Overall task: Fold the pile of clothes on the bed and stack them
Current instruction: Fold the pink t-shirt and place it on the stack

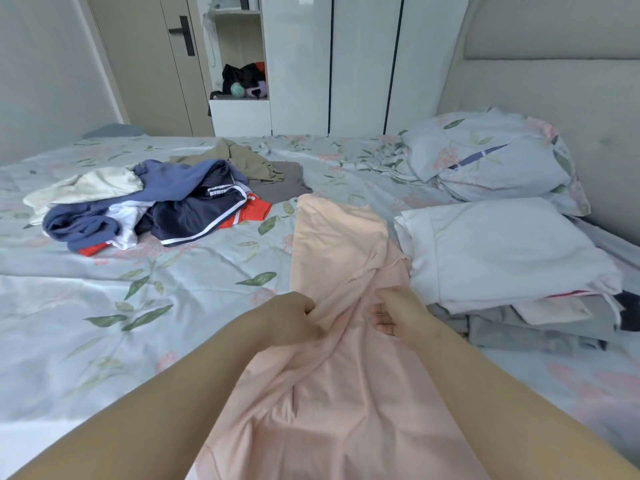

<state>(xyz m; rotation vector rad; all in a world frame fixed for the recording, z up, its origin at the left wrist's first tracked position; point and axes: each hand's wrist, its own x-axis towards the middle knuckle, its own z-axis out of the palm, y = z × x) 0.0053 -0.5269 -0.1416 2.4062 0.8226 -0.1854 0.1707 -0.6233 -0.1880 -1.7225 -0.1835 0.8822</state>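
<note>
A long pale peach garment (339, 258) lies lengthwise on the bed, from the middle down to the bottom edge of the view. My left hand (291, 317) grips a bunched fold on its left side. My right hand (401, 317) pinches the cloth on its right side, palm partly turned up. A loose pile of unfolded clothes (145, 202) lies at the left: cream, blue, navy with white stripes, red, khaki and grey pieces. On the right sits a stack of folded clothes (502, 258), a white piece on top and grey ones below.
The bed (104, 306) has a pale blue floral sheet. Pillows (491, 157) lie at the right against a padded headboard (554, 91). White wardrobes (346, 64), a shelf niche with dark items, and a door (152, 57) stand behind the bed.
</note>
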